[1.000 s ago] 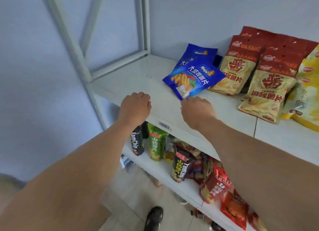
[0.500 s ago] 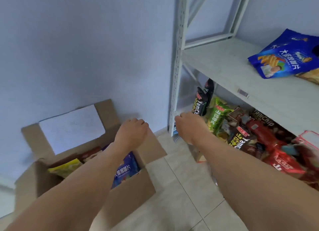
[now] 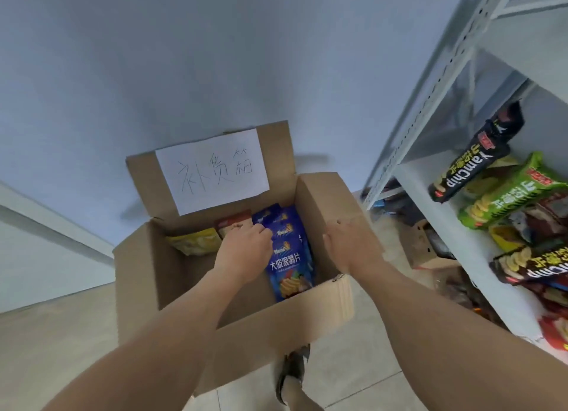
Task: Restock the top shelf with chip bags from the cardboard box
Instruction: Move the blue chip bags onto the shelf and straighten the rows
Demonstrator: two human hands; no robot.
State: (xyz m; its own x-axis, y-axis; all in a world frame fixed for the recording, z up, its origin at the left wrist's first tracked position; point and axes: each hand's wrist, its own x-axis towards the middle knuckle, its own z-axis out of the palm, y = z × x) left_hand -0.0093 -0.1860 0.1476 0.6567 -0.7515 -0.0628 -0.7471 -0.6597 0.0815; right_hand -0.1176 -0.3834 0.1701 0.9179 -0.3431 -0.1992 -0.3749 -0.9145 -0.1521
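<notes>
The open cardboard box (image 3: 246,333) stands on the floor below me, a handwritten paper label (image 3: 212,170) on its back flap. Inside stand several blue chip bags (image 3: 290,266), a red-brown bag (image 3: 233,224) and a yellow bag (image 3: 193,241). My left hand (image 3: 242,250) reaches into the box, fingers bent over the blue bags' top edges; the fingertips are hidden, so a grip is unclear. My right hand (image 3: 350,244) hovers over the box's right flap, loosely curled and holding nothing. Only the underside corner of the top shelf (image 3: 528,38) shows at upper right.
The white metal shelf post (image 3: 430,94) rises just right of the box. A lower shelf (image 3: 461,226) holds black and green chip bags (image 3: 504,192). A small carton (image 3: 421,247) lies under it. My shoe (image 3: 292,377) is beside the box front. A wall is behind.
My view swung down and left from the shelf to the box. My left hand dropped into the box onto the blue bags, and my right hand came over the right flap.
</notes>
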